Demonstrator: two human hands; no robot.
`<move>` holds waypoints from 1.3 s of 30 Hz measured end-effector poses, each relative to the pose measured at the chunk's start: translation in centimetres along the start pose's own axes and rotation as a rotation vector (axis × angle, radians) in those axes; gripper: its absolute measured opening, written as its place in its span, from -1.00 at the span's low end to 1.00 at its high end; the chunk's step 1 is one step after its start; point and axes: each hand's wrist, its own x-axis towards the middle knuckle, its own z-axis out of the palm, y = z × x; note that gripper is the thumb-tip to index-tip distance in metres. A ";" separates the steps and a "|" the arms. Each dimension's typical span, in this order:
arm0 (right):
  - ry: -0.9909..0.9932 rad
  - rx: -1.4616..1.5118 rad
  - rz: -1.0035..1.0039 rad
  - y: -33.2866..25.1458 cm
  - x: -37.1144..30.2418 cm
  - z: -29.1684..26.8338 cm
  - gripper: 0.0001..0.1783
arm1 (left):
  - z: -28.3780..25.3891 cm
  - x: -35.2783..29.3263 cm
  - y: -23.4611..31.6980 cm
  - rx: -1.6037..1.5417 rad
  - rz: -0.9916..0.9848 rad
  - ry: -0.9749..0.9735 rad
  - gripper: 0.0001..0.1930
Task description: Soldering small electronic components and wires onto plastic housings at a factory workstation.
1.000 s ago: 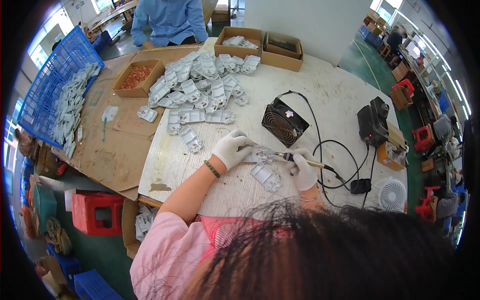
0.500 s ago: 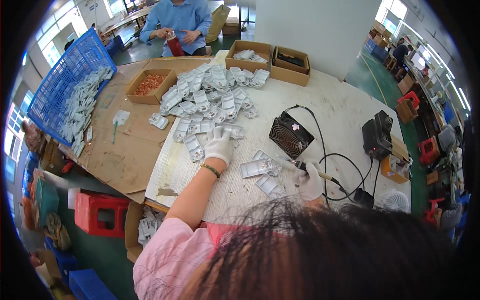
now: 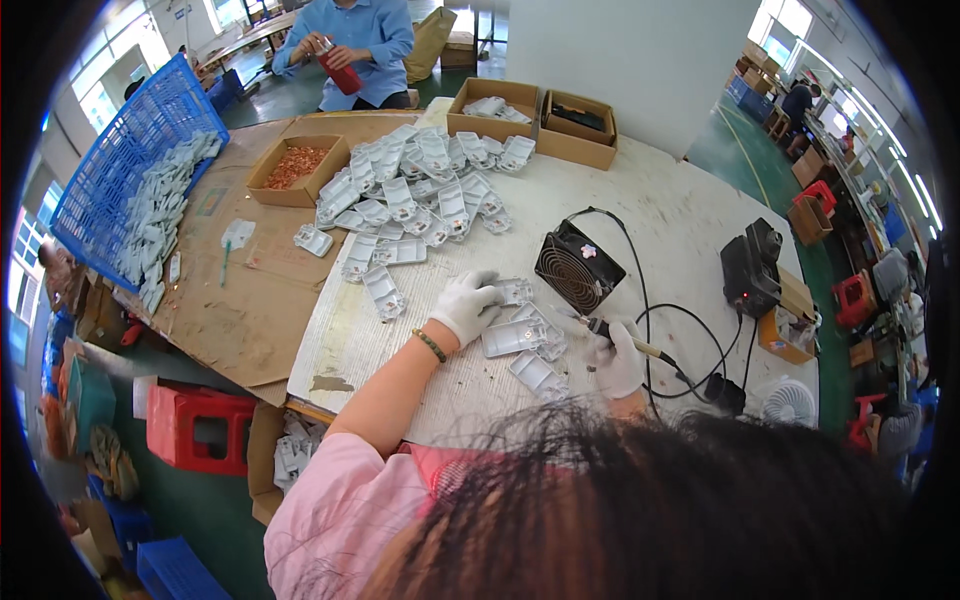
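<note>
My left hand [image 3: 466,308], in a white glove with a beaded bracelet at the wrist, has its fingers closed on the near end of a pale grey plastic housing [image 3: 516,291]. My right hand [image 3: 618,360], also gloved, grips a soldering iron [image 3: 652,351] whose tip points left toward the housings. Between the hands lie a few more shallow housings, one flat [image 3: 511,338] and one turned at an angle [image 3: 538,376]. A black fan unit [image 3: 582,268] stands just beyond them. Some of my right hand's fingers are hidden.
A heap of housings [image 3: 402,192] covers the far middle of the table. A box of copper-coloured parts [image 3: 296,166] and a tilted blue crate [image 3: 125,160] stand left. At right are a black soldering station [image 3: 752,272], looping cables and a small white fan [image 3: 790,403]. A person sits opposite.
My left hand has moved right and nearer, from the edge of the heap, bringing a housing beside the others. My right hand stays almost still. The person opposite has raised the red bottle.
</note>
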 end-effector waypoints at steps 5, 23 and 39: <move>0.071 0.364 0.342 -0.6 -0.1 -0.5 -0.89 | -0.7 0.6 0.5 -0.159 0.147 -0.196 -0.87; -0.096 0.360 0.652 -3.4 0.8 0.4 -0.84 | -0.7 0.0 1.0 -0.217 0.231 -0.193 -0.96; -0.060 0.359 0.663 -3.6 0.9 0.3 -0.85 | -0.8 0.1 1.2 -0.175 0.247 -0.187 -0.95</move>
